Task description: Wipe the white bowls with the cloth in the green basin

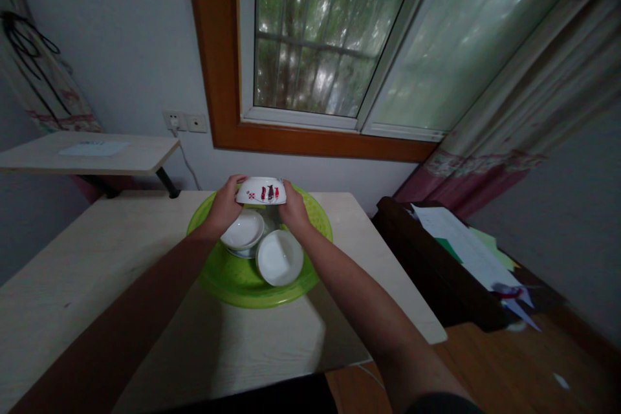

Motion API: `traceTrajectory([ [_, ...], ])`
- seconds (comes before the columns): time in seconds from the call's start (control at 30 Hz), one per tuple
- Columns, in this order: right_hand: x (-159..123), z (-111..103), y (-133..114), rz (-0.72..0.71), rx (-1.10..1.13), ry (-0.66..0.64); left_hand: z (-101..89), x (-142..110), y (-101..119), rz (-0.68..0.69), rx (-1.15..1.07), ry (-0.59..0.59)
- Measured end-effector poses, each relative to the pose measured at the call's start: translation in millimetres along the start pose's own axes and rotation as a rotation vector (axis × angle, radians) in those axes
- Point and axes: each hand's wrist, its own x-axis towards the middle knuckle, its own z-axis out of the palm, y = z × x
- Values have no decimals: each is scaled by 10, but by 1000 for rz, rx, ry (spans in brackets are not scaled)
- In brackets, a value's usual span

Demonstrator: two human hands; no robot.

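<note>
A white bowl (pixel 261 191) with red and dark figures on its side is held up between my two hands, above the far part of a green plastic basin (pixel 272 301). My left hand (pixel 227 200) grips its left side, and my right hand (pixel 292 206) grips its right side. Below, inside the basin, a white bowl (pixel 244 230) sits on the left, apparently stacked on another dish. Another white bowl (pixel 280 259) lies tilted at the front right, its inside showing. Most of my fingertips are hidden behind the held bowl.
The basin stands on a pale wooden table (pixel 145 310). A raised shelf (pixel 87 154) with a paper on it is at the left. A wall socket (pixel 184 121) has a plugged-in cord. Right of the table, papers (pixel 456 246) lie on a dark brown piece of furniture (pixel 427 272).
</note>
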Motion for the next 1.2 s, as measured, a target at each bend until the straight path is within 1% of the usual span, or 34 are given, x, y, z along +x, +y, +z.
traceTrajectory([
  [0.07,1,-27,-2,1,0,39,19,-20,49,7,36,6],
  [0.13,-1,-54,-10,4,-26,53,42,-57,123,26,120,-11],
  [0.2,-7,-71,-20,8,-82,45,70,-98,198,38,231,-43],
  [0.3,-20,-64,-36,-4,-187,13,104,-140,255,-15,316,-95],
  [0.43,-42,-16,-63,-36,-247,-17,103,-133,213,-70,346,-94],
  [0.6,-47,22,-69,-66,-151,-6,61,-88,133,-85,336,-53],
  [0.7,-51,15,-96,-148,-106,8,35,-66,101,-95,336,-29],
  [0.8,-79,-2,-187,-303,-104,4,7,-50,76,-120,349,-20],
  [0.87,-112,-9,-272,-422,-131,-30,-8,-44,62,-118,360,-20],
  [0.97,-164,-8,-394,-584,-201,-133,-21,-43,37,-81,364,-26],
  [1.03,-186,-9,-451,-654,-230,-182,-25,-44,17,-62,359,-25],
  [1.1,-190,-16,-477,-657,-231,-186,-26,-43,-5,-66,345,-7],
  [1.2,-161,-39,-448,-559,-174,-115,-26,-35,-35,-102,314,44],
])
